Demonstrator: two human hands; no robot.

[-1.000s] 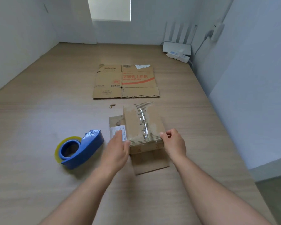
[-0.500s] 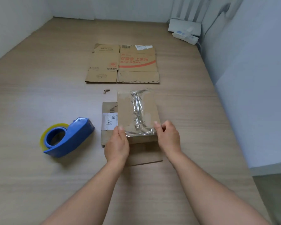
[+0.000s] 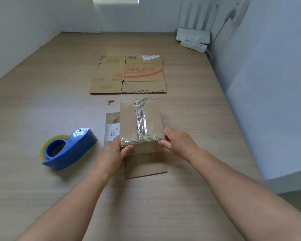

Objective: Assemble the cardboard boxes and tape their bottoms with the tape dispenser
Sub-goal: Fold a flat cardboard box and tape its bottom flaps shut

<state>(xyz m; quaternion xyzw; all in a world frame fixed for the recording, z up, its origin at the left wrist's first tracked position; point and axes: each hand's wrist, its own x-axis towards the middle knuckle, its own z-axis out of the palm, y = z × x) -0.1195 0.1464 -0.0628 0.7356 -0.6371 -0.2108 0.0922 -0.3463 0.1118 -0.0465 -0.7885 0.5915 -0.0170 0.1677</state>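
Observation:
A small brown cardboard box (image 3: 127, 119) stands bottom-up on the wooden floor, with a strip of clear tape (image 3: 141, 119) running down its top seam. Its loose flaps lie flat to the left and toward me. My left hand (image 3: 111, 155) grips the box's near left corner, thumb on the front face. My right hand (image 3: 178, 143) grips the near right corner. A blue tape dispenser (image 3: 71, 148) with a yellowish tape roll lies on the floor left of the box, apart from both hands. A flattened cardboard box (image 3: 129, 75) with red print lies farther away.
White walls close in on the left, far end and right. A white router and power strip (image 3: 193, 39) sit in the far right corner. A small cardboard scrap (image 3: 110, 101) lies between the two boxes.
My left hand moved from the white label on the side flap to the box's near left corner. My right hand stayed at the near right corner.

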